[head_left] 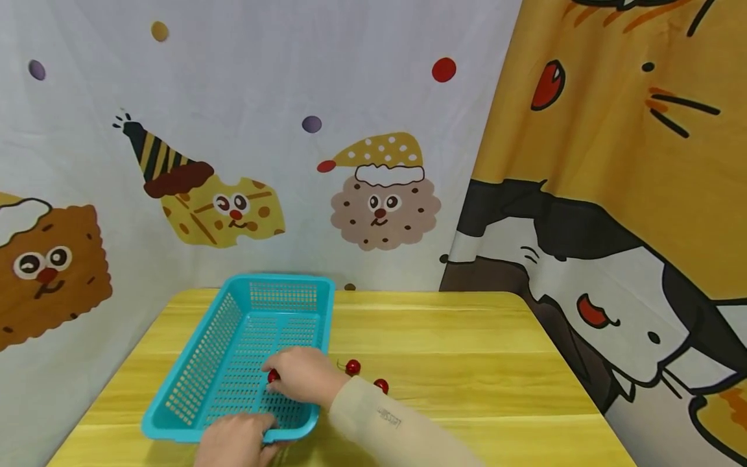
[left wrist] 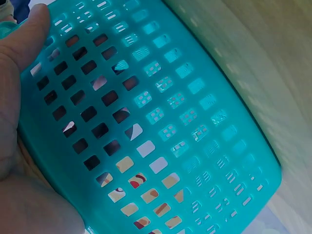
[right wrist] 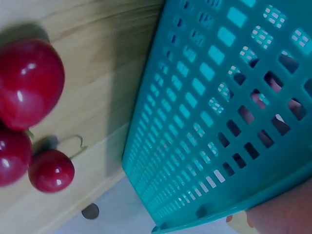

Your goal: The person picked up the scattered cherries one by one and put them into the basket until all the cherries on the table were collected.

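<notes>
A turquoise plastic basket [head_left: 201,363] with a lattice of holes stands on the left part of the table. My left hand [head_left: 233,441] grips its near rim; in the left wrist view the thumb [left wrist: 31,39] lies at the rim. Over the inside of the basket, my right hand [head_left: 306,376] pinches a red cherry [head_left: 273,375] between thumb and fingers. On the table right of the basket lie a cherry [head_left: 353,367] with a thin stem and another cherry [head_left: 381,385], partly covered by the right sleeve. The right wrist view shows three cherries outside the basket wall, including a large-looking near cherry [right wrist: 30,84].
The light wooden table [head_left: 455,350] extends to the right of the basket. Behind it hangs a white cloth [head_left: 292,65] printed with cartoon snacks, and a yellow cartoon curtain [head_left: 583,130] hangs at the right.
</notes>
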`<state>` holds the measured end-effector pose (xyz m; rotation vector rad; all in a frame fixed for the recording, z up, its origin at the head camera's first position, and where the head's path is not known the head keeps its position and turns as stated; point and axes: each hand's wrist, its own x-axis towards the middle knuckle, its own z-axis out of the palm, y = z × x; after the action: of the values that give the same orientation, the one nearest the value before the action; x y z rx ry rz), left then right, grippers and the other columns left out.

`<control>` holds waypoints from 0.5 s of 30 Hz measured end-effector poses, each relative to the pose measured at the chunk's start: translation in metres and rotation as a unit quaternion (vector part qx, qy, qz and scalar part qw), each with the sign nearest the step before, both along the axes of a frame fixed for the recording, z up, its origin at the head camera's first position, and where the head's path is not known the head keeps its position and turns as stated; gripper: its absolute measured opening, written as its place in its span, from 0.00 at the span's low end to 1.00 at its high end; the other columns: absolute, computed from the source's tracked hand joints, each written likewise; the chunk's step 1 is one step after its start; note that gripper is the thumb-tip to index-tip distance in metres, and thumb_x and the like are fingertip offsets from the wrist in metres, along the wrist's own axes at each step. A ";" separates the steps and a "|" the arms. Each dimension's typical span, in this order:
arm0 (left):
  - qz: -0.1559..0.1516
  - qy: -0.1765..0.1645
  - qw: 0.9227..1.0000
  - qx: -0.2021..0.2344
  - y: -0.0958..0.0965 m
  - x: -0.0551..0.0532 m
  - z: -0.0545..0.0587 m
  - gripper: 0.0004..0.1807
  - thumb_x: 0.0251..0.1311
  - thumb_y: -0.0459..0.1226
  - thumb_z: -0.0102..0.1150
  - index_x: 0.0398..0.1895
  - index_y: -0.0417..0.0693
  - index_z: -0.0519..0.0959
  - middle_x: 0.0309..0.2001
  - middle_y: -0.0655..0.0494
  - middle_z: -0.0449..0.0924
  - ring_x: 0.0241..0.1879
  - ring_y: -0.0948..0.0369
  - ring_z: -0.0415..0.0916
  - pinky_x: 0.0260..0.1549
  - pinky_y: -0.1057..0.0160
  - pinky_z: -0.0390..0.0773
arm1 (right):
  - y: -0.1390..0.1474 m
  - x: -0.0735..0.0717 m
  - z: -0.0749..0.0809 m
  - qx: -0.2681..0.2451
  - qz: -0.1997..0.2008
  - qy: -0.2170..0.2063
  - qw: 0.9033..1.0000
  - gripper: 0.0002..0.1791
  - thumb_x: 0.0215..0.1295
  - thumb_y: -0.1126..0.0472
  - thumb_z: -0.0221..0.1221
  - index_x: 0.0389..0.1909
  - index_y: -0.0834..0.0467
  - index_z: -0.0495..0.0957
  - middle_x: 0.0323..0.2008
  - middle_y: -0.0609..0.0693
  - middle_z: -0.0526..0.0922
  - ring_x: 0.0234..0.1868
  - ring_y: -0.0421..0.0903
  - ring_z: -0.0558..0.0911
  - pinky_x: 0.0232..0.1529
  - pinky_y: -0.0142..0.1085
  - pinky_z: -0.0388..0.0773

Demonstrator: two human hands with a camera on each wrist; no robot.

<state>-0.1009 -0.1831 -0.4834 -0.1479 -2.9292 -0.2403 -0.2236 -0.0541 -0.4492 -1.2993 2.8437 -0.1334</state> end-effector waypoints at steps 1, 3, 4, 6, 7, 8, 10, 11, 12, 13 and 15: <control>0.000 0.004 1.000 0.000 0.000 0.000 0.000 0.17 0.44 0.59 0.83 0.23 0.71 0.81 0.22 0.75 0.80 0.22 0.68 0.77 0.27 0.61 0.76 | -0.002 -0.001 -0.001 0.014 -0.002 0.006 1.000 0.17 0.73 0.43 0.67 0.60 0.36 0.86 0.53 0.30 0.89 0.55 0.31 0.86 0.51 0.29 0.83; -0.002 0.019 1.000 -0.003 -0.001 0.000 0.000 0.18 0.43 0.60 0.83 0.22 0.72 0.80 0.21 0.76 0.79 0.22 0.69 0.76 0.26 0.62 0.75 | -0.005 -0.002 -0.003 0.043 -0.008 0.015 0.999 0.15 0.74 0.44 0.67 0.58 0.35 0.86 0.50 0.29 0.89 0.52 0.31 0.87 0.50 0.31 0.84; -0.005 0.026 1.000 -0.004 -0.001 0.000 -0.001 0.18 0.42 0.60 0.83 0.21 0.72 0.79 0.21 0.76 0.78 0.21 0.69 0.76 0.25 0.62 0.74 | -0.006 -0.003 -0.004 0.057 -0.011 0.022 0.998 0.13 0.74 0.44 0.66 0.57 0.35 0.86 0.49 0.29 0.90 0.51 0.31 0.87 0.49 0.31 0.84; -0.009 0.038 0.999 -0.003 -0.001 0.000 -0.001 0.19 0.42 0.60 0.83 0.20 0.73 0.77 0.20 0.76 0.77 0.21 0.70 0.75 0.25 0.63 0.72 | -0.007 -0.003 -0.005 0.080 -0.019 0.030 0.996 0.12 0.74 0.44 0.66 0.55 0.34 0.86 0.47 0.29 0.90 0.49 0.30 0.87 0.48 0.32 0.84; -0.010 0.042 0.999 -0.003 -0.001 0.000 -0.002 0.19 0.41 0.59 0.84 0.20 0.73 0.77 0.20 0.77 0.77 0.21 0.70 0.75 0.24 0.63 0.72 | -0.008 -0.003 -0.006 0.087 -0.024 0.032 0.995 0.11 0.75 0.45 0.65 0.55 0.33 0.86 0.47 0.29 0.90 0.49 0.30 0.87 0.48 0.32 0.85; -0.010 0.044 0.999 -0.002 -0.001 -0.001 -0.002 0.19 0.41 0.59 0.84 0.20 0.73 0.78 0.20 0.77 0.77 0.21 0.70 0.75 0.24 0.63 0.72 | -0.008 -0.003 -0.006 0.093 -0.030 0.032 0.995 0.11 0.75 0.45 0.65 0.55 0.33 0.86 0.47 0.29 0.90 0.49 0.30 0.87 0.47 0.32 0.85; -0.009 0.046 0.999 0.000 -0.001 -0.001 -0.002 0.19 0.40 0.58 0.85 0.20 0.74 0.78 0.20 0.77 0.77 0.21 0.70 0.75 0.24 0.63 0.73 | -0.009 -0.002 -0.007 0.099 -0.039 0.035 0.994 0.11 0.75 0.46 0.64 0.54 0.32 0.86 0.46 0.30 0.90 0.47 0.31 0.87 0.45 0.33 0.85; -0.008 0.048 0.999 0.001 0.000 -0.001 -0.003 0.19 0.39 0.58 0.85 0.20 0.73 0.79 0.20 0.76 0.78 0.21 0.69 0.76 0.25 0.63 0.73 | -0.010 -0.002 -0.007 0.102 -0.044 0.035 0.993 0.11 0.76 0.47 0.64 0.54 0.31 0.86 0.47 0.30 0.90 0.47 0.31 0.87 0.45 0.33 0.85; -0.006 0.049 0.999 0.001 -0.001 -0.001 -0.003 0.19 0.39 0.58 0.85 0.20 0.73 0.79 0.20 0.76 0.78 0.21 0.69 0.76 0.25 0.62 0.73 | -0.011 -0.002 -0.007 0.105 -0.047 0.036 0.993 0.11 0.76 0.47 0.63 0.54 0.31 0.86 0.46 0.30 0.90 0.46 0.31 0.87 0.45 0.34 0.85; -0.006 0.054 0.999 0.000 -0.001 0.000 -0.003 0.19 0.38 0.58 0.85 0.20 0.73 0.79 0.20 0.76 0.78 0.21 0.69 0.77 0.25 0.62 0.73 | -0.011 -0.001 -0.007 0.108 -0.051 0.036 0.992 0.11 0.77 0.48 0.63 0.54 0.31 0.86 0.45 0.30 0.90 0.45 0.31 0.87 0.44 0.34 0.85; -0.005 0.061 0.998 -0.001 -0.001 0.000 -0.003 0.19 0.38 0.57 0.86 0.20 0.73 0.79 0.20 0.75 0.79 0.21 0.68 0.77 0.25 0.62 0.73 | -0.013 -0.001 -0.007 0.116 -0.055 0.038 0.991 0.11 0.77 0.48 0.62 0.54 0.30 0.86 0.44 0.31 0.90 0.43 0.32 0.87 0.44 0.35 0.85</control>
<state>-0.1011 -0.1838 -0.4868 -0.1722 -2.8074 -0.2224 -0.2244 -0.0666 -0.4558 -1.1254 2.8849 0.2440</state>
